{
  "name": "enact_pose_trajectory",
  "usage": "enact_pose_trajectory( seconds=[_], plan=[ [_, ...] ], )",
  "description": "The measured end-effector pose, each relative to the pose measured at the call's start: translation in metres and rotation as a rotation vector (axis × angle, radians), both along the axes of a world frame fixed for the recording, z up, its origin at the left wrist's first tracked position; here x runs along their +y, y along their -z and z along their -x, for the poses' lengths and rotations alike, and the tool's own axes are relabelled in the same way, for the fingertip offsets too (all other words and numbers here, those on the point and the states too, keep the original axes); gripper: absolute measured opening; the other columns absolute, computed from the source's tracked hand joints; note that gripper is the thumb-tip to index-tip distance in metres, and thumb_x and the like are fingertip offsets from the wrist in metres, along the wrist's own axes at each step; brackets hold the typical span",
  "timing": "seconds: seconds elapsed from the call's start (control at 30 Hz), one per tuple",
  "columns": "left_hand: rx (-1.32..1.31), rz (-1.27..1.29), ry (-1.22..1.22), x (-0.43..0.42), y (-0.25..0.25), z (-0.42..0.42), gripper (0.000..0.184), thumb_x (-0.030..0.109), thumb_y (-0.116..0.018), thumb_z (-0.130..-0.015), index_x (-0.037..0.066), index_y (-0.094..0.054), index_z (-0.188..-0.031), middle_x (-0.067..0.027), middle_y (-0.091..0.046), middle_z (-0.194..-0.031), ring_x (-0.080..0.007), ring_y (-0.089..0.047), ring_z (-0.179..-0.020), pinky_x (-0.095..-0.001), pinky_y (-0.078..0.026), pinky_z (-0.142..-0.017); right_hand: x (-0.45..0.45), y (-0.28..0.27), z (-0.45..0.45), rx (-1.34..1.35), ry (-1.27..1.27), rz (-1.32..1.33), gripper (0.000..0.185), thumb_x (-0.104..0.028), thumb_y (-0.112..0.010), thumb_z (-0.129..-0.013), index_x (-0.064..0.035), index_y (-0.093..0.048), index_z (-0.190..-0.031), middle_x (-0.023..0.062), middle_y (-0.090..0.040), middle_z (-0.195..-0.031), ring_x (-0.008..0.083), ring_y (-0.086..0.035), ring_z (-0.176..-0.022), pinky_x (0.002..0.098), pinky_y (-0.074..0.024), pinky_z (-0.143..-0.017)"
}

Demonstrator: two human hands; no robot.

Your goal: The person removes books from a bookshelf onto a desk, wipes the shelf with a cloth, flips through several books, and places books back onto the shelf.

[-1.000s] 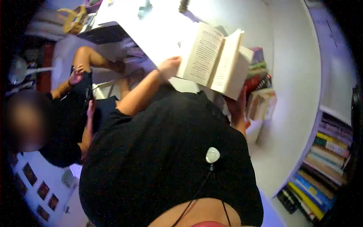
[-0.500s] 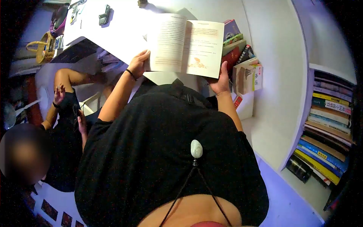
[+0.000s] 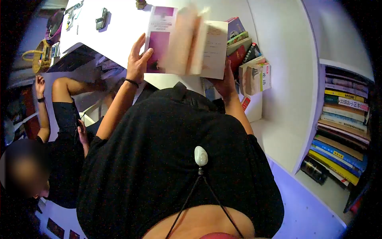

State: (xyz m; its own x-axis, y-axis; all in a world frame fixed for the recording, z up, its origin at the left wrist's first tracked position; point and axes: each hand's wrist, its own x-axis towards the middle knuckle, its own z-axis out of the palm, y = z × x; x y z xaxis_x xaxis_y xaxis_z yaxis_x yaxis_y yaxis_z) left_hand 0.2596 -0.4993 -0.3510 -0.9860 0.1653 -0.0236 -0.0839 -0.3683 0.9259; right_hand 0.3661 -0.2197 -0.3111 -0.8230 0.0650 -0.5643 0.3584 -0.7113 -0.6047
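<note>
Head camera: holding the open book [image 3: 186,46] at the upper centre of the frame, clasping its lower right edge in the right hand [image 3: 226,79] — apparently bracing that side and leaving the raised, blurred pages [image 3: 195,42] free. Extending thumb and fingers of the left hand [image 3: 138,63] along the left edge, seemingly steadying the spread — cannot tell whether pinching or merely touching. Keeping clear of the leaning books [image 3: 240,55] at upper right, presumably for room.
</note>
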Motion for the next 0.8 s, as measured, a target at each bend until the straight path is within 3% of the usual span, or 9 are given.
enact_pose_trajectory(
  seconds=[0.1,0.17,0.27,0.37,0.43,0.57,0.6,0.7,0.8],
  plan=[
    [-0.090,-0.151,0.067,0.001,-0.041,-0.005,0.063,0.017,-0.056,-0.088,0.011,-0.021,-0.140,-0.0164,-0.036,-0.136,-0.0216,-0.049,-0.110,-0.0322,-0.045,-0.088,-0.004,0.000,0.003,0.113,-0.052,-0.069,0.068,-0.057,-0.037,-0.087,-0.0078,-0.032,-0.134,0.0124,-0.044,-0.128,0.0287,-0.044,-0.117,0.0454,-0.0373,-0.096],
    [-0.200,-0.321,0.239,0.002,-0.051,-0.006,0.059,0.038,-0.041,-0.093,0.010,-0.018,-0.141,-0.0179,-0.037,-0.135,-0.0284,-0.052,-0.108,-0.0380,-0.045,-0.089,0.002,0.011,0.001,0.108,-0.071,0.017,0.069,-0.060,-0.034,-0.087,-0.0108,-0.032,-0.135,0.0101,-0.042,-0.131,0.0288,-0.044,-0.117,0.0447,-0.0363,-0.097],
    [-0.177,-0.207,0.631,0.007,-0.026,-0.003,0.080,0.066,-0.032,-0.083,0.009,-0.027,-0.138,-0.0134,-0.039,-0.135,-0.0266,-0.048,-0.115,-0.0423,-0.039,-0.095,-0.001,0.006,0.001,0.132,-0.125,0.032,0.071,-0.062,-0.031,-0.086,-0.0114,-0.030,-0.136,0.0109,-0.041,-0.132,0.0291,-0.044,-0.117,0.0457,-0.0354,-0.098],
    [-0.189,-0.154,0.666,0.011,-0.027,-0.017,0.064,0.054,-0.034,-0.090,0.003,-0.043,-0.127,-0.0137,-0.050,-0.125,-0.0250,-0.051,-0.111,-0.0389,-0.042,-0.092,-0.004,0.000,-0.001,0.074,-0.105,-0.011,0.079,-0.066,-0.033,-0.083,-0.0085,-0.029,-0.136,0.0125,-0.042,-0.132,0.0298,-0.044,-0.117,0.0477,-0.0360,-0.097],
    [-0.298,0.011,0.583,0.010,-0.007,-0.018,0.044,0.038,-0.039,-0.094,0.002,-0.053,-0.115,-0.0084,-0.060,-0.103,-0.0173,-0.059,-0.092,-0.0302,-0.048,-0.079,-0.007,0.001,0.003,0.114,-0.060,0.003,0.080,-0.065,-0.039,-0.082,-0.0063,-0.030,-0.135,0.0134,-0.043,-0.131,0.0293,-0.044,-0.117,0.0461,-0.0370,-0.096],
    [-0.545,0.162,0.532,-0.007,0.024,-0.013,0.029,0.029,-0.051,-0.090,0.004,-0.058,-0.104,-0.0015,-0.060,-0.088,-0.0095,-0.055,-0.072,-0.0250,-0.046,-0.067,-0.008,0.008,0.005,0.134,-0.037,-0.024,0.067,-0.048,-0.052,-0.085,-0.0045,-0.034,-0.132,0.0139,-0.047,-0.126,0.0295,-0.048,-0.113,0.0435,-0.0398,-0.095],
    [-0.573,0.161,0.560,-0.009,0.031,-0.011,0.031,0.029,-0.053,-0.089,0.004,-0.056,-0.107,-0.0036,-0.060,-0.092,-0.0117,-0.056,-0.076,-0.0264,-0.047,-0.069,-0.006,0.014,0.007,0.065,-0.046,0.001,0.052,-0.029,-0.055,-0.087,-0.0040,-0.038,-0.130,0.0131,-0.050,-0.122,0.0292,-0.050,-0.110,0.0439,-0.0407,-0.094],
    [-0.579,0.105,0.578,-0.002,0.044,-0.020,0.034,0.028,-0.053,-0.089,0.004,-0.052,-0.113,-0.0070,-0.059,-0.100,-0.0149,-0.057,-0.085,-0.0276,-0.048,-0.072,0.000,0.022,0.003,0.012,-0.062,-0.145,0.043,-0.015,-0.053,-0.087,-0.0036,-0.041,-0.126,0.0118,-0.052,-0.118,0.0280,-0.051,-0.108,0.0437,-0.0412,-0.093],
    [-0.671,-0.046,0.674,0.013,0.039,-0.026,0.040,0.025,-0.056,-0.087,0.001,-0.048,-0.118,-0.0123,-0.056,-0.111,-0.0220,-0.058,-0.097,-0.0334,-0.049,-0.080,-0.003,0.011,0.006,-0.006,-0.056,-0.144,0.040,-0.012,-0.054,-0.087,-0.0032,-0.044,-0.124,0.0105,-0.054,-0.115,0.0262,-0.053,-0.105,0.0424,-0.0430,-0.091]
  ],
)
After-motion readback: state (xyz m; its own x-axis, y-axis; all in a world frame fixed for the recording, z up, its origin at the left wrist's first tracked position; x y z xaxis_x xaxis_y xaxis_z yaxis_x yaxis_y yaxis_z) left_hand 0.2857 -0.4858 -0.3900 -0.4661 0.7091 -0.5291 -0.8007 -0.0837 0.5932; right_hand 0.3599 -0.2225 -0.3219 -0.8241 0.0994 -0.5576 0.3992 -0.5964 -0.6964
